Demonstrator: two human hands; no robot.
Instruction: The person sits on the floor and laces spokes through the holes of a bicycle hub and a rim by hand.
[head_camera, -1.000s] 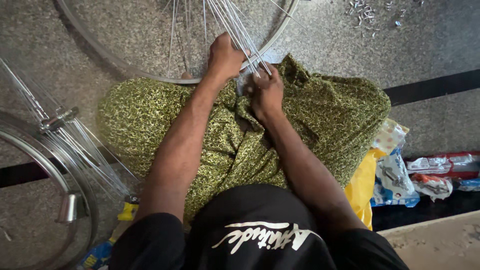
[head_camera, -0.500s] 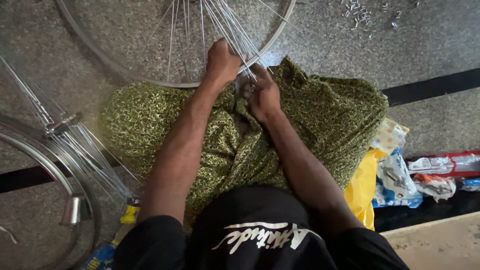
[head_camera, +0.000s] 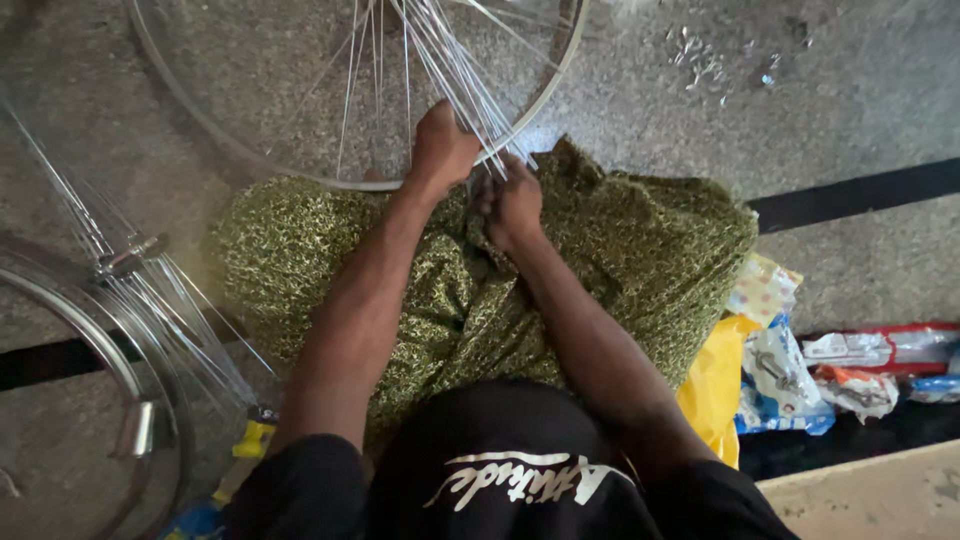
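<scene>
Over your lap cloth (head_camera: 600, 260), your right hand (head_camera: 512, 205) and left hand (head_camera: 443, 150) close on the spokes (head_camera: 455, 70) where they bunch. They're thin, springy, slick: grip there. Beyond, the light rim (head_camera: 545, 75) rests on the floor (head_camera: 850, 110).

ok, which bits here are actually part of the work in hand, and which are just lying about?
In use:
- left hand, gripping the spokes
- right hand, at the spoke ends
- loose spokes
- wheel rim

Lying about:
- second wheel
- plastic packets
- yellow bag
- small metal bits
</scene>
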